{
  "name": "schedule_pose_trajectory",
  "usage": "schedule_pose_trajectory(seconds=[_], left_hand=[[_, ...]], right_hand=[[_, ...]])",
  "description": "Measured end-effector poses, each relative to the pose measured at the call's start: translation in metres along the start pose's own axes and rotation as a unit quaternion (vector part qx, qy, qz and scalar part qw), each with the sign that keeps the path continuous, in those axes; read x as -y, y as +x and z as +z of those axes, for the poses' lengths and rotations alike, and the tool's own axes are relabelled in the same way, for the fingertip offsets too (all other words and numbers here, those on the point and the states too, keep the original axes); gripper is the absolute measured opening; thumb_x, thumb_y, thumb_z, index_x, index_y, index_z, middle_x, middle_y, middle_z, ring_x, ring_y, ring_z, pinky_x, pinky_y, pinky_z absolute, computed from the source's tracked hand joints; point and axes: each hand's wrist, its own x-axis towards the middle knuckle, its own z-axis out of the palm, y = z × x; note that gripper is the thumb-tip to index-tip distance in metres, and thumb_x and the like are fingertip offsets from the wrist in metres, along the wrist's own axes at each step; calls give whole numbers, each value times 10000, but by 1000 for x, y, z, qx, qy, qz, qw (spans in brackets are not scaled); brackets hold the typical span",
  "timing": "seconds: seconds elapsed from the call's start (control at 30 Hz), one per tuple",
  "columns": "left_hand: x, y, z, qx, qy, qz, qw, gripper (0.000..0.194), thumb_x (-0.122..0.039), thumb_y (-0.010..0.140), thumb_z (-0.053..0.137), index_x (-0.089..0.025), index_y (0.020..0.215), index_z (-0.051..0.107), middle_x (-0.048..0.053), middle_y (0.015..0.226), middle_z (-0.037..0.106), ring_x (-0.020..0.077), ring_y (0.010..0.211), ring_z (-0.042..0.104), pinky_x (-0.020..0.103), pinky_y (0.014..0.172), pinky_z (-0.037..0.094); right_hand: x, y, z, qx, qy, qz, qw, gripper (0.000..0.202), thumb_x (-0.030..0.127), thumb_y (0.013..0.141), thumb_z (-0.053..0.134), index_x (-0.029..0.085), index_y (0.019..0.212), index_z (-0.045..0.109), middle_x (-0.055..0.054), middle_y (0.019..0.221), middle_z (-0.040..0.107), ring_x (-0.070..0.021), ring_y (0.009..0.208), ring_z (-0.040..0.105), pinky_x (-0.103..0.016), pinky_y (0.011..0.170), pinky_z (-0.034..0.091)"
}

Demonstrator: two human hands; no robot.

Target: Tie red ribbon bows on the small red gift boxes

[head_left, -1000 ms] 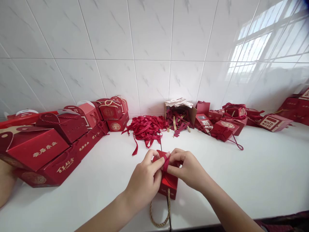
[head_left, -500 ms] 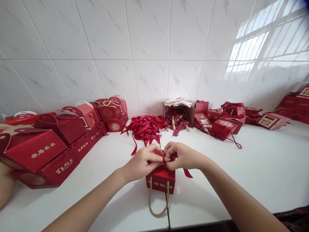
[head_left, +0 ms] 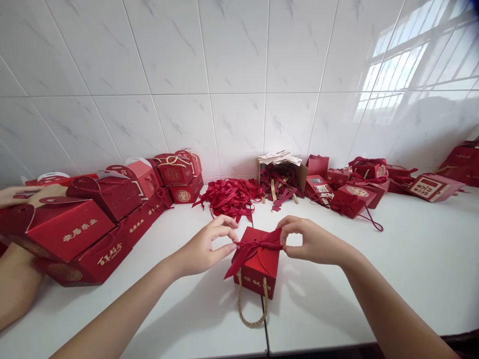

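Observation:
A small red gift box [head_left: 258, 267] stands on the white table in front of me, with gold lettering on its near side. Its twisted rope handle [head_left: 251, 323] hangs down onto the tabletop. Across the lid runs a dark red ribbon [head_left: 264, 243], knotted near the middle, with one tail draped toward the front left. My left hand [head_left: 209, 245] pinches the ribbon's left end between thumb and index finger, the other fingers loosely curled. On the opposite side my right hand [head_left: 309, 242] is closed on the ribbon's right end, thumb against index finger.
Behind the box lie a heap of red ribbons [head_left: 234, 197] and an open carton [head_left: 301, 177] of tags. Stacked red boxes [head_left: 71, 229] fill the left, where another person's arm [head_left: 18, 284] reaches in. More red boxes [head_left: 352, 197] sit at the right, near the tiled wall [head_left: 239, 124].
My hands have drawn apart from the knot to either side, pulling the ribbon taut across the lid. At the left, the other person's hand has come into view among the boxes.

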Motion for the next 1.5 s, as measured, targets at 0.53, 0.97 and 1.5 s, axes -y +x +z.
schedule_pose_trajectory(seconds=[0.53,0.97,1.5], left_hand=[[9,12,16,-13,-106,-25,994,290,-400,840,521,-192,641,559,69,1120,565,241,1128,499,408,1021,336],[62,36,23,-75,4,-26,997,444,-425,915,346,-233,1280,507,77,1231,605,218,1127,556,352,926,453],[152,60,45,-185,278,-140,932,453,-407,832,465,-138,1172,597,135,1538,183,398,1356,197,576,994,286]], right_hand=[[0,2,14,15,192,91,977,331,515,834,526,206,803,638,-70,1333,455,-253,1182,481,-410,955,423],[31,-4,49,37,-89,-91,991,653,576,840,480,286,1408,337,-39,1509,267,-251,1392,196,-469,1121,201],[-196,29,-80,-196,-313,316,874,467,318,904,306,214,1322,485,-74,1417,435,-268,1318,356,-534,1055,273]])
